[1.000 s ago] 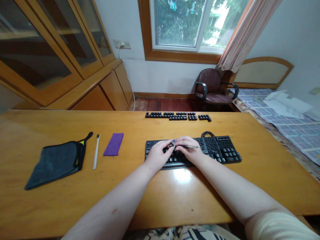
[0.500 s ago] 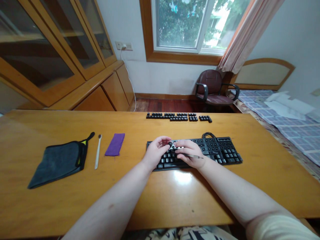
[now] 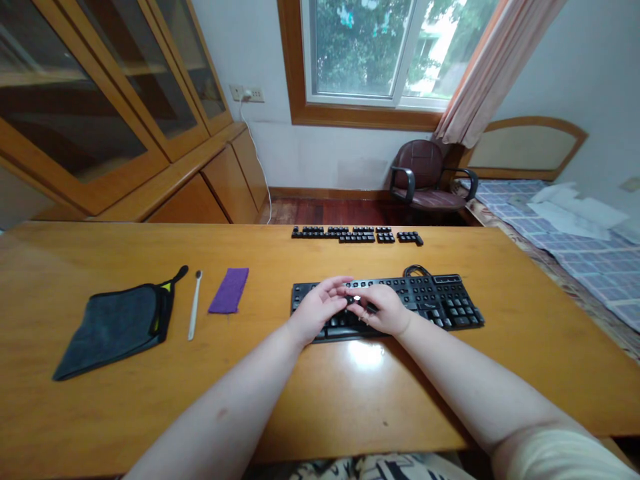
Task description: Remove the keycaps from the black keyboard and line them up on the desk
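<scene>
A black computer keyboard (image 3: 415, 291) lies on the wooden desk, some of its keys capped and many spots without caps. Over its middle-left part, my two hands meet at the fingertips. My left hand (image 3: 318, 308) pinches a small black keycap (image 3: 349, 300), mostly covered by the fingers. Closed beside it, my right hand (image 3: 383, 309) holds a thin metal tool (image 3: 357, 298), of which little more than a bright glint shows; the rest is hidden in the hand.
Several removed keycaps (image 3: 357, 237) stand in rows along the desk's far edge. Left of the keyboard lie a purple cloth (image 3: 229, 291), a white toothbrush (image 3: 195, 307) and a folded grey cloth (image 3: 117, 327). The keyboard's coiled cable (image 3: 417, 269) sits behind it. Beyond the desk stands an office chair (image 3: 425, 173).
My right hand has turned, so the tool's shaft that stuck out across its palm is now hidden. The fingertips of both hands have come closer together. The keyboard has stayed in place.
</scene>
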The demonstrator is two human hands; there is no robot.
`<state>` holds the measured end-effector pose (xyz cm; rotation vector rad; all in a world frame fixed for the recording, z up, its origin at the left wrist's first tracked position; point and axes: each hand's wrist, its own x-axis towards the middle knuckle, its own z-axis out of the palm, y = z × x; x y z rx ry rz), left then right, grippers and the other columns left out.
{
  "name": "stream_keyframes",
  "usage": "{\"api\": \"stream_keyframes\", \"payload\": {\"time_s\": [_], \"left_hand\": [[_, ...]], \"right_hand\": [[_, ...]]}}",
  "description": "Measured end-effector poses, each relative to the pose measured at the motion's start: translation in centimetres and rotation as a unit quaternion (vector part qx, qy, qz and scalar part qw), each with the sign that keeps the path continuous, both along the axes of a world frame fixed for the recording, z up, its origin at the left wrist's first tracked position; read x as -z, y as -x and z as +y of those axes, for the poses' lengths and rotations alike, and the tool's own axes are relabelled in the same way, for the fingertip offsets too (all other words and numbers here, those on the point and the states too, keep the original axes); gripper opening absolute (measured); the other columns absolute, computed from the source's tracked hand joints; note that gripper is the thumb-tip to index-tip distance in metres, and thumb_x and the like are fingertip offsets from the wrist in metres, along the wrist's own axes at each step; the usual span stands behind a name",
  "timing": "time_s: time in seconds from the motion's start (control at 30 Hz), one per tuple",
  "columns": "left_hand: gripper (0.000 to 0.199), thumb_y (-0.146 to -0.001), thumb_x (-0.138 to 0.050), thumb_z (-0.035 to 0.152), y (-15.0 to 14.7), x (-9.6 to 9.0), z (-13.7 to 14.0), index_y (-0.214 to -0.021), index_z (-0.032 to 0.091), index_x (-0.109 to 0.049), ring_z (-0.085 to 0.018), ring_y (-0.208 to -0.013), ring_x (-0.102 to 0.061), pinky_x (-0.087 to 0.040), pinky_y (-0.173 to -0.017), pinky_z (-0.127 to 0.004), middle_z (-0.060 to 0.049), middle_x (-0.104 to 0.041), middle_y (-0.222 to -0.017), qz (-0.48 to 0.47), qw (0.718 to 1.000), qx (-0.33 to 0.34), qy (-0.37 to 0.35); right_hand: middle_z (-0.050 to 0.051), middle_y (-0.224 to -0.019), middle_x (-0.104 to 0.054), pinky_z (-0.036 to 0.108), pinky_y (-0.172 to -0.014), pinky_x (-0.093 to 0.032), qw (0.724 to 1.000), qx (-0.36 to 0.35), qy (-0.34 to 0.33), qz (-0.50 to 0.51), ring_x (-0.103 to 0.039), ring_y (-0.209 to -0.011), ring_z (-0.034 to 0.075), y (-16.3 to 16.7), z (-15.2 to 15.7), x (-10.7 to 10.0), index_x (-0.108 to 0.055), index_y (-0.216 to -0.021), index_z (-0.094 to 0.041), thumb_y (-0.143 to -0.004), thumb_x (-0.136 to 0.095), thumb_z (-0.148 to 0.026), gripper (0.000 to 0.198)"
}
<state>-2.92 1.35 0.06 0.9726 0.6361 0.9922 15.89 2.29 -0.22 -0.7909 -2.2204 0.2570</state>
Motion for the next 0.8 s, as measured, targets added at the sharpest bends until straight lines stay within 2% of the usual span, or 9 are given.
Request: {"api": "stream_keyframes", "payload": {"time_s": [0.13,0.2,0.27,0.37,0.4,0.47,0.53,0.63,0.8], "left_hand": [[0.047,-0.076,-0.062,0.026,-0.2,0.0,0.0,-0.121,0.017,-0.053,-0.022,-0.101,-0.06,-0.045,-0.092,-0.036,-0.01,-0.065,-0.108,0.078,0.995,-0.023,-0.052],[0.043,-0.08,-0.056,0.027,-0.1,-0.2,-0.1,-0.122,0.017,-0.052,-0.022,-0.105,-0.059,-0.045,-0.093,-0.037,-0.01,-0.063,-0.113,0.178,0.975,-0.065,-0.118],[0.038,-0.083,-0.052,0.026,0.0,-0.5,-0.3,-0.12,0.02,-0.055,-0.022,-0.109,-0.056,-0.041,-0.098,-0.039,-0.009,-0.062,-0.117,0.319,0.916,-0.112,-0.217],[0.033,-0.083,-0.051,0.022,0.0,-0.5,-0.5,-0.115,0.021,-0.059,-0.023,-0.114,-0.051,-0.029,-0.107,-0.045,-0.007,-0.061,-0.118,0.493,0.794,-0.123,-0.333],[0.034,-0.082,-0.051,0.021,-0.1,-0.4,-0.6,-0.116,0.02,-0.059,-0.024,-0.116,-0.05,-0.028,-0.108,-0.045,-0.007,-0.061,-0.119,0.527,0.768,-0.118,-0.344],[0.035,-0.082,-0.052,0.022,-0.3,0.0,-0.6,-0.117,0.021,-0.058,-0.024,-0.12,-0.046,-0.028,-0.108,-0.045,-0.006,-0.059,-0.123,0.565,0.739,-0.104,-0.353],[0.035,-0.082,-0.054,0.024,-0.4,0.5,-0.5,-0.116,0.022,-0.059,-0.024,-0.122,-0.045,-0.027,-0.108,-0.045,-0.005,-0.057,-0.126,0.585,0.723,-0.099,-0.355],[0.033,-0.082,-0.054,0.026,-0.5,0.7,-0.3,-0.114,0.022,-0.06,-0.024,-0.12,-0.046,-0.029,-0.107,-0.045,-0.005,-0.058,-0.125,0.591,0.722,-0.096,-0.348],[0.031,-0.081,-0.055,0.026,-0.4,0.3,-0.3,-0.111,0.022,-0.062,-0.024,-0.115,-0.049,-0.031,-0.106,-0.044,-0.005,-0.059,-0.122,0.596,0.719,-0.092,-0.345]], "right_hand": [[0.002,-0.071,-0.067,0.022,-0.06,-0.045,1.0,0.014,0.019,0.007,-0.059,-0.058,0.011,0.1,0.1,0.1,-0.061,-0.104,-0.02,-0.083,-0.058,-0.034,0.025],[0.002,-0.07,-0.067,0.022,-0.059,-0.045,0.998,0.033,0.047,0.023,-0.058,-0.055,0.011,0.1,0.0,0.2,-0.062,-0.1,-0.02,-0.082,-0.059,-0.037,0.024],[0.001,-0.066,-0.064,0.022,-0.057,-0.045,0.994,0.065,0.079,0.043,-0.056,-0.054,0.011,0.0,-0.1,0.0,-0.063,-0.098,-0.019,-0.081,-0.059,-0.039,0.026],[-0.001,-0.062,-0.061,0.022,-0.056,-0.043,0.98,0.145,0.127,0.049,-0.054,-0.054,0.011,-0.3,0.8,-0.9,-0.065,-0.096,-0.018,-0.08,-0.059,-0.042,0.029],[-0.001,-0.061,-0.059,0.022,-0.055,-0.042,0.973,0.175,0.144,0.042,-0.053,-0.053,0.011,-0.4,1.5,-1.4,-0.066,-0.094,-0.018,-0.079,-0.059,-0.043,0.03],[-0.003,-0.057,-0.055,0.022,-0.053,-0.038,0.958,0.224,0.176,0.017,-0.049,-0.051,0.01,-0.3,3.4,-2.3,-0.068,-0.093,-0.019,-0.077,-0.06,-0.046,0.032],[-0.004,-0.057,-0.054,0.022,-0.051,-0.035,0.95,0.242,0.196,-0.012,-0.047,-0.051,0.01,0.1,6.1,-3.1,-0.068,-0.095,-0.02,-0.076,-0.06,-0.047,0.034],[-0.001,-0.066,-0.062,0.022,-0.057,-0.037,0.941,0.267,0.199,-0.061,-0.053,-0.059,0.012,1.7,10.4,-3.5,-0.07,-0.09,-0.022,-0.071,-0.066,-0.041,0.027],[0.004,-0.083,-0.069,0.024,-0.064,-0.04,0.916,0.279,0.231,-0.174,-0.061,-0.075,0.018,4.9,15.1,-2.1,-0.069,-0.093,-0.023,-0.071,-0.067,-0.037,0.026]]}}
